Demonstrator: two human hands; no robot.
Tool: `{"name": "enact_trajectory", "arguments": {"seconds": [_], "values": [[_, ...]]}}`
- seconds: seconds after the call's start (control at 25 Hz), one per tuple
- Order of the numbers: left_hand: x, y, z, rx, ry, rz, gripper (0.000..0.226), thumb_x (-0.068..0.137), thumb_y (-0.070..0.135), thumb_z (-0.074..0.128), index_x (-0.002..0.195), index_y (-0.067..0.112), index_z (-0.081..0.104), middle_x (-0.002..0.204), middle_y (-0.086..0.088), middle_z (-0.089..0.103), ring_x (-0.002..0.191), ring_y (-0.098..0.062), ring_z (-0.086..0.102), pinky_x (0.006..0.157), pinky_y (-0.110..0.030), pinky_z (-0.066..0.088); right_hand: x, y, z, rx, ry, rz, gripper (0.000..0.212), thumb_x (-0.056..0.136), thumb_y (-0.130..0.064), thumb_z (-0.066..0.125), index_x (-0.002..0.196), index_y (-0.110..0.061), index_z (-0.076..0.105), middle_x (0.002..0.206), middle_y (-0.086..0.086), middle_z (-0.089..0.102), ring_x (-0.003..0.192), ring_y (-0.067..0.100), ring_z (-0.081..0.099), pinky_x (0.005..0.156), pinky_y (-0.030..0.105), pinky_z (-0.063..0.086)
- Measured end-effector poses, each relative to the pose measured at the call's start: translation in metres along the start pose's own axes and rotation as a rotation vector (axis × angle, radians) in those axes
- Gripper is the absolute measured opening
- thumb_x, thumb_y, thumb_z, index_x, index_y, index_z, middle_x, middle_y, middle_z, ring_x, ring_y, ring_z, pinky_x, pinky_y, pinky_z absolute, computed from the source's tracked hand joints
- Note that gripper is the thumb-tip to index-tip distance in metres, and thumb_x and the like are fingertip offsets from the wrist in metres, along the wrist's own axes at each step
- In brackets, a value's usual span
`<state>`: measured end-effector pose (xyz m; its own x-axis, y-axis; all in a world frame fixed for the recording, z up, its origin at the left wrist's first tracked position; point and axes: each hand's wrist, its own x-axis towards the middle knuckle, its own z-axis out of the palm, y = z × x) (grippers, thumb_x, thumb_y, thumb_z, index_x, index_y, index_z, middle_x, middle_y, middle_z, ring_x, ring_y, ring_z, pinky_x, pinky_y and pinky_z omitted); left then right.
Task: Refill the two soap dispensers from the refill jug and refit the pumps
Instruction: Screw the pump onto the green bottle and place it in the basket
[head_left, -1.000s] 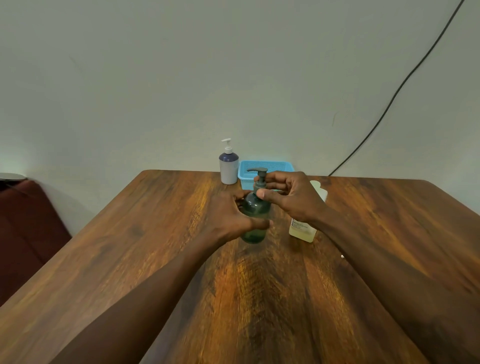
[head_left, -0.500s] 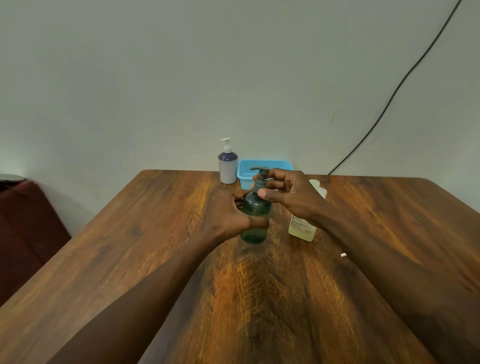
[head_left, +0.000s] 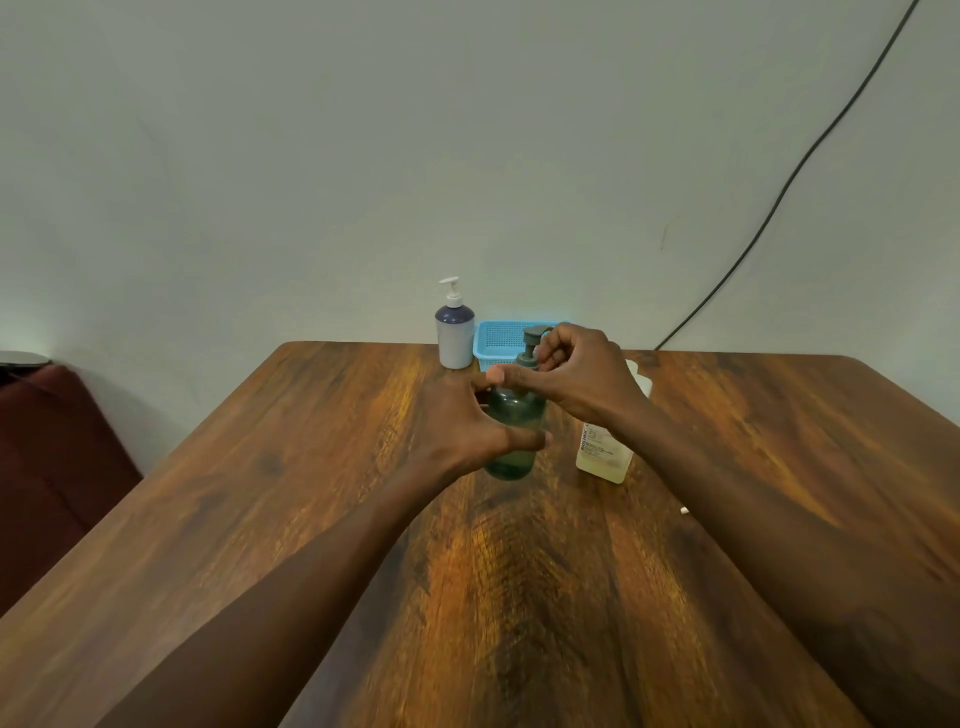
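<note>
A dark green soap dispenser (head_left: 511, 441) stands upright in the middle of the wooden table (head_left: 311, 467). My left hand (head_left: 457, 426) wraps round its body from the left. My right hand (head_left: 582, 379) curls its fingers round the grey pump (head_left: 531, 340) at the bottle's neck. A white and purple dispenser (head_left: 455, 332) with its white pump on stands at the table's far edge. The pale refill jug (head_left: 605, 452) stands just right of the green bottle, partly hidden behind my right wrist.
A blue mesh basket (head_left: 501, 338) sits at the far edge, beside the white dispenser. A small white speck (head_left: 684, 511) lies on the table right of the jug. A black cable (head_left: 779, 192) runs down the wall. A dark red seat (head_left: 47, 457) is at left.
My right hand has turned at the pump neck, fingers shifted round the collar. The left hand and the green bottle stay in place.
</note>
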<state>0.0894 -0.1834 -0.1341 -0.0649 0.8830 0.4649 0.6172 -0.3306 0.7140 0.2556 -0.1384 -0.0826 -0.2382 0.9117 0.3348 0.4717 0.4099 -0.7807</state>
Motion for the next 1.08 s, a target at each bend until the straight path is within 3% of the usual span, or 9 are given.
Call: {"name": "enact_trajectory", "arguments": {"seconds": [0.12,0.24,0.44,0.52,0.64,0.8,0.88,1.0,1.08], "values": [[0.004,0.0,0.0,0.014,0.017,-0.02,0.09,0.046,0.067,0.088,0.123,0.022,0.071,0.109,0.011,0.075,0.095,-0.006,0.071,0.082,-0.03,0.063,0.001,0.003,-0.007,0.325,-0.169,-0.036,0.045,0.092,-0.039,0.075,0.131,-0.025,0.06,0.123,0.0,0.073,0.117,0.015,0.07,0.098,0.033,0.059],[0.007,-0.001,-0.003,0.032,0.016,-0.027,0.091,0.049,0.065,0.09,0.126,0.02,0.071,0.112,0.01,0.075,0.096,-0.006,0.071,0.083,-0.031,0.063,-0.001,0.002,-0.015,0.393,-0.252,-0.066,0.065,0.093,-0.009,0.074,0.15,-0.027,0.046,0.121,0.004,0.075,0.114,0.012,0.072,0.097,0.031,0.059],[0.006,0.001,0.001,0.052,0.031,-0.029,0.086,0.052,0.059,0.093,0.125,0.02,0.07,0.11,0.008,0.073,0.093,-0.007,0.07,0.08,-0.027,0.063,0.0,-0.005,-0.004,-0.006,0.107,-0.1,0.076,0.066,-0.049,0.093,0.127,-0.026,0.054,0.086,-0.009,0.071,0.072,0.002,0.069,0.069,0.008,0.055],[0.01,0.0,0.002,0.054,0.036,-0.035,0.092,0.051,0.061,0.092,0.128,0.017,0.069,0.114,0.006,0.074,0.094,-0.009,0.071,0.081,-0.027,0.063,0.001,-0.005,-0.001,0.112,-0.023,-0.084,0.066,0.08,-0.046,0.084,0.134,-0.027,0.051,0.111,-0.005,0.071,0.094,0.005,0.07,0.08,0.013,0.058],[0.014,-0.003,-0.003,0.049,0.018,-0.026,0.084,0.054,0.056,0.093,0.126,0.018,0.07,0.111,0.007,0.075,0.094,-0.007,0.07,0.082,-0.027,0.062,0.004,-0.004,-0.007,0.298,-0.259,-0.064,0.07,0.091,-0.015,0.077,0.15,-0.029,0.043,0.134,0.007,0.068,0.12,0.017,0.069,0.099,0.035,0.058],[0.014,-0.003,0.0,0.062,0.021,-0.02,0.088,0.055,0.056,0.094,0.129,0.017,0.066,0.114,0.005,0.074,0.095,-0.008,0.07,0.082,-0.026,0.063,0.006,-0.009,-0.003,-0.054,0.102,-0.08,0.076,0.064,-0.051,0.093,0.127,-0.023,0.06,0.108,-0.004,0.073,0.089,0.008,0.072,0.078,0.021,0.062],[0.016,-0.001,0.004,0.069,0.04,-0.037,0.089,0.054,0.055,0.094,0.129,0.014,0.066,0.113,0.004,0.074,0.094,-0.01,0.071,0.082,-0.028,0.063,0.006,-0.01,0.002,-0.036,0.102,-0.064,0.071,0.069,-0.058,0.087,0.124,-0.024,0.058,0.107,-0.006,0.069,0.093,0.008,0.068,0.079,0.02,0.06],[0.019,-0.002,0.002,0.05,0.038,-0.014,0.078,0.057,0.052,0.093,0.123,0.017,0.069,0.109,0.008,0.074,0.092,-0.007,0.07,0.082,-0.029,0.063,0.009,-0.007,-0.001,0.22,-0.165,-0.05,0.064,0.091,-0.029,0.078,0.146,-0.027,0.045,0.135,0.002,0.066,0.123,0.016,0.065,0.099,0.033,0.058],[0.019,-0.003,-0.001,0.045,0.042,-0.003,0.074,0.058,0.049,0.094,0.121,0.019,0.071,0.107,0.011,0.073,0.094,-0.007,0.069,0.084,-0.029,0.062,0.012,-0.005,-0.007,0.318,-0.262,-0.06,0.071,0.093,-0.007,0.074,0.152,-0.027,0.04,0.134,0.007,0.069,0.121,0.017,0.069,0.1,0.035,0.058]]}}
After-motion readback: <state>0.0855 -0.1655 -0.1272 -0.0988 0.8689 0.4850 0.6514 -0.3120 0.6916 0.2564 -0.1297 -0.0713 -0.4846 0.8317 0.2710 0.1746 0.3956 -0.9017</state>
